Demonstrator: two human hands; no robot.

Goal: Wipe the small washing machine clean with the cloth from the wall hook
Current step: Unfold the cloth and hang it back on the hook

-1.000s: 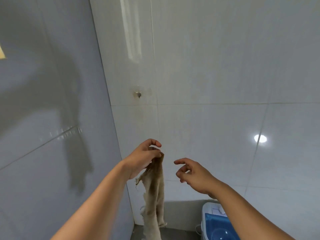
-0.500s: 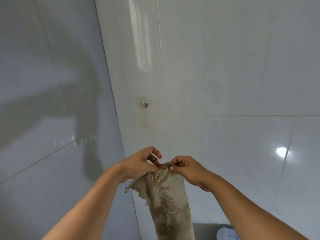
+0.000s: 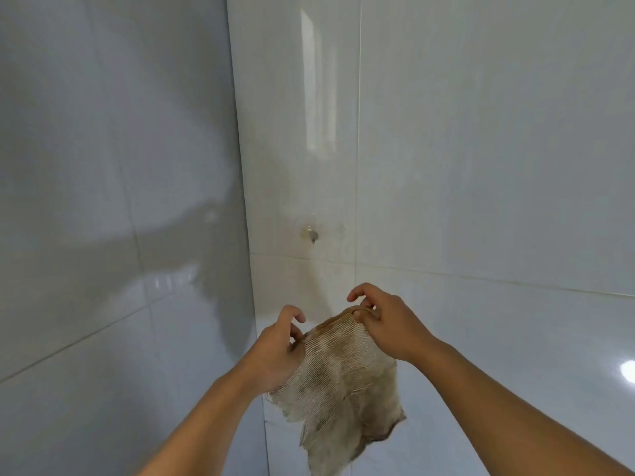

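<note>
A worn beige ribbed cloth (image 3: 338, 383) with dark stains hangs spread between both hands in front of the tiled wall corner. My left hand (image 3: 278, 348) pinches its upper left edge. My right hand (image 3: 385, 321) pinches its upper right edge, a little higher. The small metal wall hook (image 3: 311, 234) sits bare on the wall above the hands. The washing machine is out of view.
Glossy white wall tiles (image 3: 481, 166) fill the view, with the room corner (image 3: 240, 166) running down left of the hook. A lamp reflection (image 3: 627, 371) glints at the right edge.
A second ago only my left hand held the bunched cloth. My right hand then took the top edge, and both hands have pulled the cloth wide. The view has tilted up, losing the machine.
</note>
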